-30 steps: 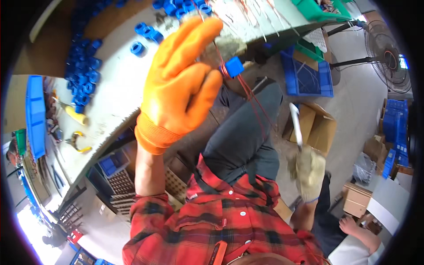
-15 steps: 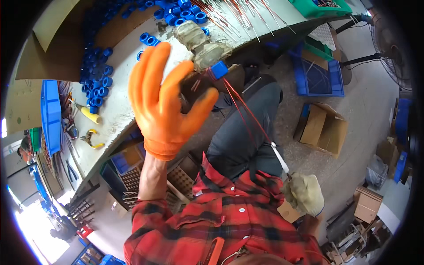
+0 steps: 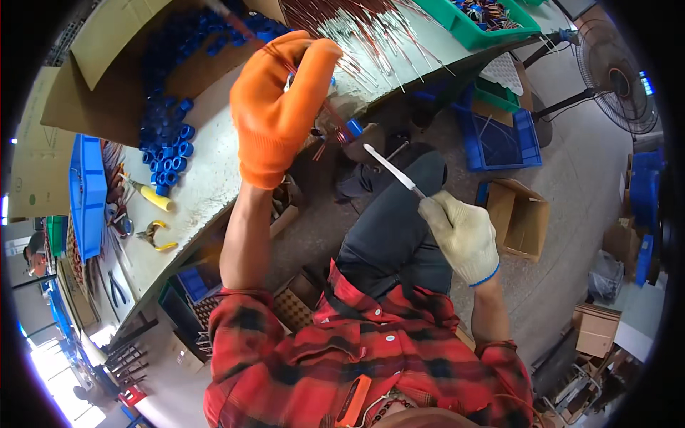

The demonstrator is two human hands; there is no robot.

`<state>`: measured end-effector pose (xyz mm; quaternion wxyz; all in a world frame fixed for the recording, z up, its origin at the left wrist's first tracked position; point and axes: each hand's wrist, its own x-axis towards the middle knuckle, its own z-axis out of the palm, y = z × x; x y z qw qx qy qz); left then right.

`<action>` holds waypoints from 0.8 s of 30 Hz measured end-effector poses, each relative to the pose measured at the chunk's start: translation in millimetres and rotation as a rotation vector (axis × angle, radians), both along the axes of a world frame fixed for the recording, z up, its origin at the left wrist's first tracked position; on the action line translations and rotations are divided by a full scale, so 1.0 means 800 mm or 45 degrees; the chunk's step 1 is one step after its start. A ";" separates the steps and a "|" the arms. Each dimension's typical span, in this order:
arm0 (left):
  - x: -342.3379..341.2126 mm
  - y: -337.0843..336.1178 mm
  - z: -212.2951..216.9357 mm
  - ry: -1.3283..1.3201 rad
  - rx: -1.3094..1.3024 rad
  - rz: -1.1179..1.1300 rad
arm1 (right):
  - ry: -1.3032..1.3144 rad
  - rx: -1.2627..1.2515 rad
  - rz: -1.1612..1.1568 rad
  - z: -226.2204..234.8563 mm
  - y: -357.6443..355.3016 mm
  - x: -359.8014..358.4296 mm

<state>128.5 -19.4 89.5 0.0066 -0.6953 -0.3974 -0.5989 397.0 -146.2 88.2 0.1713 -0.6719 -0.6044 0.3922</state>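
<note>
My left hand (image 3: 277, 107), in an orange glove, is closed at the bench edge around red wires (image 3: 241, 27). Their far end, blurred, sticks out up and to the left; past the hand they seem to run down toward a small blue block-like part (image 3: 354, 128). Short red wire ends (image 3: 319, 151) poke out beside that part, and what supports it is mostly hidden. Over my knee my right hand (image 3: 462, 234), in a cream knitted glove, grips a slim tool with a white shaft (image 3: 391, 168). Its tip is near the blue part but apart from it.
Blue rings (image 3: 165, 158) lie heaped by a cardboard box (image 3: 107, 107). Many red wires with pale ends (image 3: 371, 43) spread across the bench near a green bin (image 3: 492, 36). Yellow-handled pliers (image 3: 155, 235) lie left. A fan (image 3: 615, 82), blue crate (image 3: 529, 146) and open carton (image 3: 526, 221) stand right.
My left hand has gone from spread fingers to closed on the red wires, moving up and right. The wires left the white tool's tip; my right hand came forward and left with the tool.
</note>
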 end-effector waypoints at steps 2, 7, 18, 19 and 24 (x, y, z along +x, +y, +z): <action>0.004 0.007 -0.021 -0.593 -0.817 -0.329 | -0.086 0.292 0.099 0.000 0.010 -0.016; -0.008 0.007 -0.029 -0.712 -1.049 -0.303 | 0.347 0.075 0.103 -0.022 0.035 -0.059; -0.015 0.008 -0.065 -1.134 -0.476 -0.632 | 1.105 -0.847 -0.031 -0.029 -0.044 0.006; -0.003 0.016 -0.057 -1.118 -0.489 -0.537 | 0.928 -0.892 -0.089 -0.035 -0.062 0.046; 0.024 -0.022 -0.034 -1.033 -0.529 -0.153 | 0.053 -0.861 -0.262 -0.031 -0.112 0.108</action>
